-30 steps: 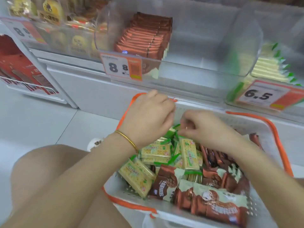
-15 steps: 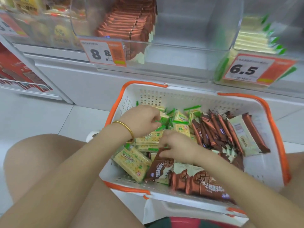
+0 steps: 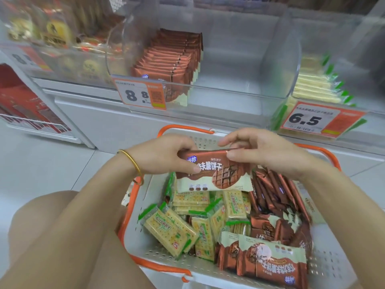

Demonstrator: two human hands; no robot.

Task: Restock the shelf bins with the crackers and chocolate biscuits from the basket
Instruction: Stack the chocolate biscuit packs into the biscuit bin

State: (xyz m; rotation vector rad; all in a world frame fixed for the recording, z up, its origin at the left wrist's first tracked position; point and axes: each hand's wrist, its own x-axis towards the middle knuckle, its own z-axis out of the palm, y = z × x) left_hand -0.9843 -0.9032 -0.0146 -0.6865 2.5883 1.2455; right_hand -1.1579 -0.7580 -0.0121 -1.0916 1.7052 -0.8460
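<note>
1. Holding one chocolate biscuit pack (image 3: pixel 214 174) between them, both hands are raised over the far end of the basket (image 3: pixel 325 265).
2. The left hand (image 3: pixel 164 157) grips the pack's left end, thumb across the front and fingers behind it. The right hand (image 3: pixel 260 151) pinches the top right edge between thumb and fingertips.
3. The pack is upright with its printed face toward the camera, its lower edge just above the packs in the basket.
4. In the white, orange-handled basket, cracker packs (image 3: pixel 168 230) with green ends lie loose at the left and middle. Brown biscuit packs (image 3: pixel 275 197) stand on edge along the right, and more lie across the near right corner.
5. On the shelf above, a clear bin (image 3: pixel 239 80) holds a row of chocolate biscuits (image 3: pixel 173 59) against its left side, behind an 8.8 price tag (image 3: pixel 141 94).
6. The neighbouring bin (image 3: pixel 354 59) to the right holds stacked crackers (image 3: pixel 316 84) behind a 6.5 price tag (image 3: pixel 308 119).
7. A gold bangle (image 3: pixel 133 163) circles the left wrist.
</note>
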